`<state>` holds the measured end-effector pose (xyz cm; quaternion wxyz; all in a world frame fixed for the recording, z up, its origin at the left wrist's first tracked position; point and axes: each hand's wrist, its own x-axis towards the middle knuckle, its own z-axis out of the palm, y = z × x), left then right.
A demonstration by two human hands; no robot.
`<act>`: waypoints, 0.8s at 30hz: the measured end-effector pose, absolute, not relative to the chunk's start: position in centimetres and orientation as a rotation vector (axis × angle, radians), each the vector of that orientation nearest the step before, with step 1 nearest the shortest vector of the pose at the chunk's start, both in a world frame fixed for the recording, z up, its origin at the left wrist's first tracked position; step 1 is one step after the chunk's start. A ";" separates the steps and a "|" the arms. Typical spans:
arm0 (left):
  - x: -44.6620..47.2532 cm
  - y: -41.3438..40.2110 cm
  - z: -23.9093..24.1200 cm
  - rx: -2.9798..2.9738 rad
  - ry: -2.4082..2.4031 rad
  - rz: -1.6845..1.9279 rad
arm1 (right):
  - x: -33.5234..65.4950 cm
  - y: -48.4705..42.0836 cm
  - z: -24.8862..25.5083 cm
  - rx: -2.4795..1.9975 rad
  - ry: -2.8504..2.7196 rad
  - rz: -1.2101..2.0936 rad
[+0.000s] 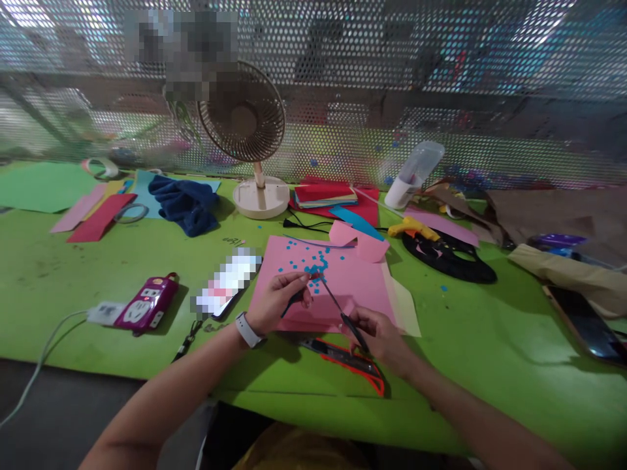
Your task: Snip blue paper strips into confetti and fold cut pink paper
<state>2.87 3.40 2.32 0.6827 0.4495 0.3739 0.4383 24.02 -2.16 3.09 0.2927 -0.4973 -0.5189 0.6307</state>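
Note:
My left hand (281,301), with a white watch on its wrist, is closed in a pinch over a pink paper sheet (360,287). A narrow dark blue strip (292,303) shows under its fingers. My right hand (375,336) is closed round the black handle of scissors (349,320). Their thin blades point up and left to my left fingertips. Many small blue paper squares (316,267) lie scattered on the pink sheet, thickest just beyond my left fingertips. An orange and black utility knife (350,359) lies below my right hand.
A fan (261,196) stands at the back before a perforated metal screen. Left are a phone (228,282), a purple power strip (149,303) and a blue cloth (183,202). Right are a black tape roll (448,256), a yellow-handled tool (414,228) and another phone (585,324).

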 end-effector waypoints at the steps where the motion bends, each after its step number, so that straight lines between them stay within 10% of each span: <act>1: 2.9 3.4 2.3 1.013 0.834 0.982 | 24.0 -2.2 3.1 -1.335 -1.385 1.675; 24: 1.8 3.7 4.9 1.168 0.805 0.753 | 24.8 -2.0 2.7 -1.377 -1.581 1.605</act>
